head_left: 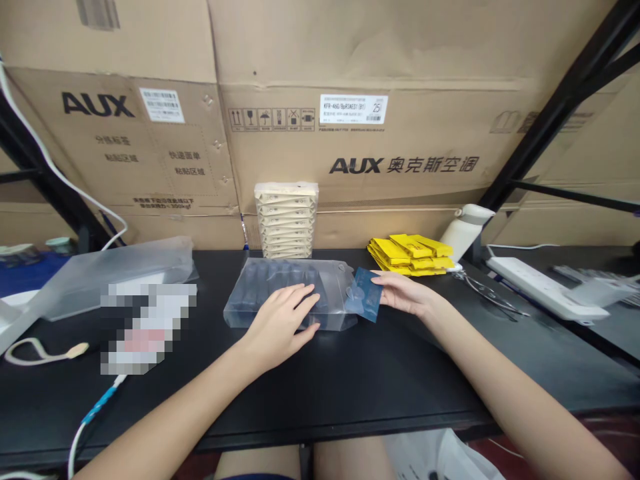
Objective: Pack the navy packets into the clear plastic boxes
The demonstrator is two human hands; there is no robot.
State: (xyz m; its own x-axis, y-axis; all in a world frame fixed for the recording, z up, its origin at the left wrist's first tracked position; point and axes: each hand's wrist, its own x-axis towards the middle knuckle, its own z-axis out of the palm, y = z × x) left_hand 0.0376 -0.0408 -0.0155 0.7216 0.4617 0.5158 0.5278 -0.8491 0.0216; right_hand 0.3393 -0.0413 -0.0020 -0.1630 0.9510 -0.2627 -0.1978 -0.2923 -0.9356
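A clear plastic box (333, 273) lies on its side on the black table, with a row of dark items (263, 287) inside. My left hand (285, 320) rests on its front and top, fingers stretched out and slightly apart. Between thumb and fingers, my right hand (400, 291) pinches a small blue card (370, 297) at the box's right end. Roundish clear patches show where the card meets the plastic; whether they are stickers or part of the box I cannot tell.
Behind the box stands a stack of cream-coloured packs (287, 223). Yellow packets (413, 253), a white bottle (465, 230), glasses (493, 293) and a white power strip (545, 287) lie to the right. A clear plastic sleeve (125, 273) and a cabled, pixelated object (150, 333) are left.
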